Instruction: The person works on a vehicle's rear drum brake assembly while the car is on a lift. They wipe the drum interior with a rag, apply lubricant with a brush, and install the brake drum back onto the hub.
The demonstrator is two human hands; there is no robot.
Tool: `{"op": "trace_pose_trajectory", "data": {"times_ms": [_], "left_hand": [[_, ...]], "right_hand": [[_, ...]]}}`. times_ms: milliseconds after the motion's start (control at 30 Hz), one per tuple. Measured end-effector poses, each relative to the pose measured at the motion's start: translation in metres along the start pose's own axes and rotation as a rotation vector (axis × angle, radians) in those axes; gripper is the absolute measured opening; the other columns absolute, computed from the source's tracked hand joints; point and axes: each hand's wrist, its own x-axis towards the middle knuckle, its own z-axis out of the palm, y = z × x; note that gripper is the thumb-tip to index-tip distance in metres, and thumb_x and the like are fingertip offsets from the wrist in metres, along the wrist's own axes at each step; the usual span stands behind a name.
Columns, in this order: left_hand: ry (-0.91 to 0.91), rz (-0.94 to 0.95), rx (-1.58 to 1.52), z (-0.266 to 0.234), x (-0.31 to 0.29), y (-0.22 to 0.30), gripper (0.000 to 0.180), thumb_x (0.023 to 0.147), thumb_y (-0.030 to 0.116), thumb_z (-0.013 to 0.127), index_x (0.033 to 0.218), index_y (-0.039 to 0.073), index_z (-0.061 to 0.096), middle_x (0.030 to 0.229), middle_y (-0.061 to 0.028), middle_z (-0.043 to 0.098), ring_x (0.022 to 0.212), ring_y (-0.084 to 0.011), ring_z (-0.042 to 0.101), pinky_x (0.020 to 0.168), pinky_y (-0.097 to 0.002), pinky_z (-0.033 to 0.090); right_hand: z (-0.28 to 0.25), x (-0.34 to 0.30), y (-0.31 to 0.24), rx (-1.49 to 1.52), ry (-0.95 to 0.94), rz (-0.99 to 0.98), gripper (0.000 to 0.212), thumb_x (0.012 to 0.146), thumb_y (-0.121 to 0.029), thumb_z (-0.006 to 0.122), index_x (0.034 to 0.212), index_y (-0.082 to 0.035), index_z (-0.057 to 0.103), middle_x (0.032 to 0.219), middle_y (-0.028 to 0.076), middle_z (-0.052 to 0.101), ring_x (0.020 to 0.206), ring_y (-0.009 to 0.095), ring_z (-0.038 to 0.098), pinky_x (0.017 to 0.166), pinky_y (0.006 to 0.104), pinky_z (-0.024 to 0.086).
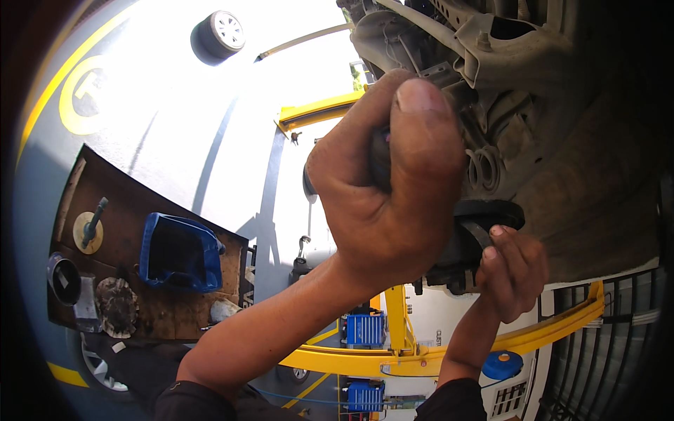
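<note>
My left hand (390, 182) is raised close in front of the car's underside (523, 119), fingers curled and thumb pressed over them. Something dark shows in the gap beside the thumb, but I cannot make out what it is. Lower and to the right, my right hand (514, 272) is closed at the edge of a dark curved strip (477, 233), fingertips pressing on it. This strip lies just under a black round part (495, 209) below a coil spring (484, 168). My left hand hides part of the area between them.
Yellow lift arms (491, 349) cross below and behind my hands. On the floor at left, a stained brown board (175, 312) carries a cut-open blue container (182, 252), a disc with a rod (90, 228) and a dark ring-shaped part (64, 279). A wheel (221, 34) stands farther off.
</note>
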Motion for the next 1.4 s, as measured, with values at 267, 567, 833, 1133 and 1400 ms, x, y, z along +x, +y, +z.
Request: {"op": "trace_pose_trajectory", "data": {"times_ms": [267,567,833,1133,1400], "left_hand": [[-0.055,0.044,-0.158,-0.01,-0.003,-0.004,0.036,0.11,0.026,0.05,0.083,0.003,0.053,0.065,0.0018,0.049,0.054,-0.0044,0.043,0.046,-0.0226,0.034],[-0.157,0.167,0.065,-0.009,-0.02,0.005,0.038,0.114,0.036,0.041,0.09,0.006,0.047,0.063,-0.0031,0.041,0.044,-0.0121,0.038,0.041,-0.0269,0.039],[-0.658,0.188,0.887,-0.038,-0.021,0.061,0.03,0.095,0.011,0.077,0.114,-0.003,0.059,0.091,-0.012,0.07,0.076,-0.0184,0.072,0.071,-0.0296,0.061],[-0.53,0.301,1.055,-0.07,-0.05,0.09,0.018,0.095,-0.002,0.074,0.103,-0.003,0.058,0.095,-0.016,0.072,0.083,-0.0209,0.078,0.068,-0.0271,0.065],[-0.335,0.266,1.073,-0.108,-0.09,0.08,0.024,0.09,0.001,0.08,0.095,0.001,0.057,0.095,-0.0171,0.077,0.075,-0.013,0.074,0.06,-0.0243,0.056]], "right_hand": [[0.007,0.008,-0.005,0.069,0.069,0.004,0.022,0.098,-0.007,0.071,0.117,-0.016,0.063,0.109,0.008,0.073,0.094,0.024,0.074,0.065,0.0335,0.058],[-0.051,-0.027,-0.027,-0.068,0.508,0.236,0.017,0.11,-0.012,0.054,0.122,-0.005,0.045,0.094,0.018,0.067,0.078,0.027,0.07,0.059,0.034,0.062],[-0.035,-0.093,-0.157,-0.289,0.71,1.019,0.027,0.115,-0.028,0.043,0.115,-0.002,0.047,0.082,0.013,0.061,0.063,0.02,0.065,0.056,0.0276,0.059],[-0.002,-0.07,-0.255,0.259,0.809,1.791,0.031,0.11,-0.029,0.058,0.101,0.001,0.055,0.079,0.01,0.068,0.061,0.013,0.067,0.054,0.021,0.051],[0.027,-0.084,-0.322,0.919,0.923,2.489,0.016,0.107,-0.022,0.065,0.102,-0.006,0.067,0.084,0.009,0.075,0.067,0.013,0.069,0.058,0.023,0.052]]}}
